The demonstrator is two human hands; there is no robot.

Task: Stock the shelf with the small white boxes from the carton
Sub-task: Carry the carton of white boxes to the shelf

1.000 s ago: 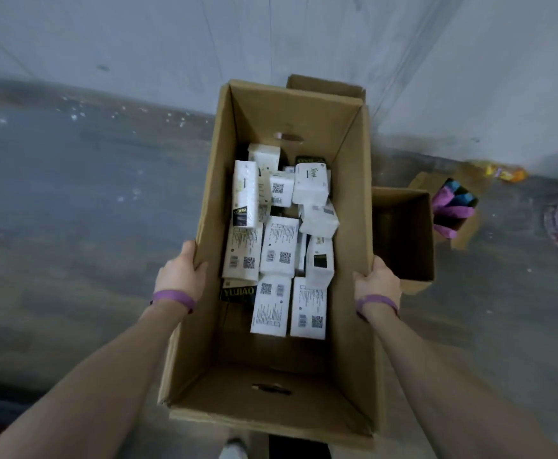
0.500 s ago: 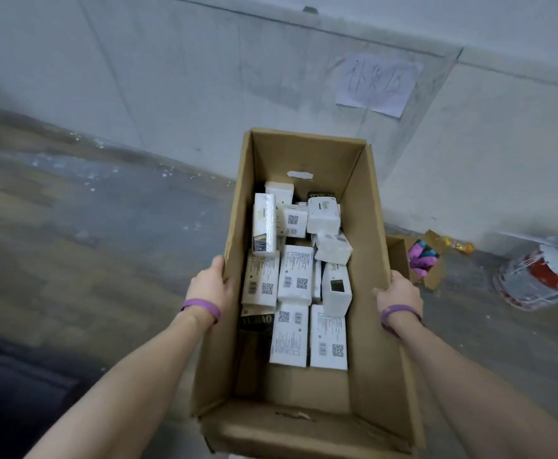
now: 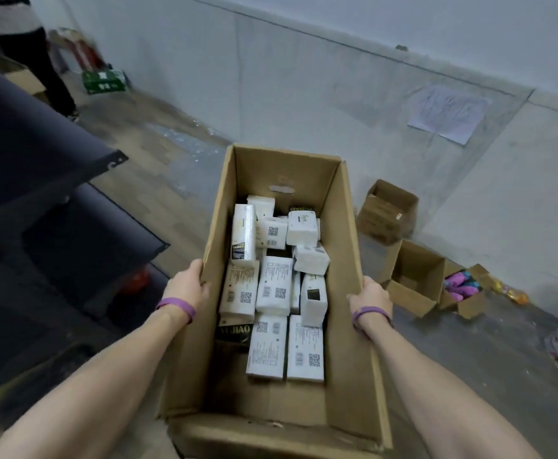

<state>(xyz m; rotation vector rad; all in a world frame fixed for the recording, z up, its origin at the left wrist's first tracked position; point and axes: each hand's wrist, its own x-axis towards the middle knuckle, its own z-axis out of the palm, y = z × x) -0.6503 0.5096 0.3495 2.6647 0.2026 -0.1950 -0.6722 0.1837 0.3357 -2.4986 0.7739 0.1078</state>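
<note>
The person is wearing a thin purple band on each wrist: one behind the left hand point(image 3: 186, 286), one behind the right hand point(image 3: 368, 298). Both forearms are showing bare, with no sleeves reaching them.

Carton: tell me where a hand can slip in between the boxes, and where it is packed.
Inside the carton, bare cardboard shows at the near end, between the nearest white boxes and the near wall. The middle and far end are crowded, boxes overlapping. Left hand and right hand grip the side walls.
</note>
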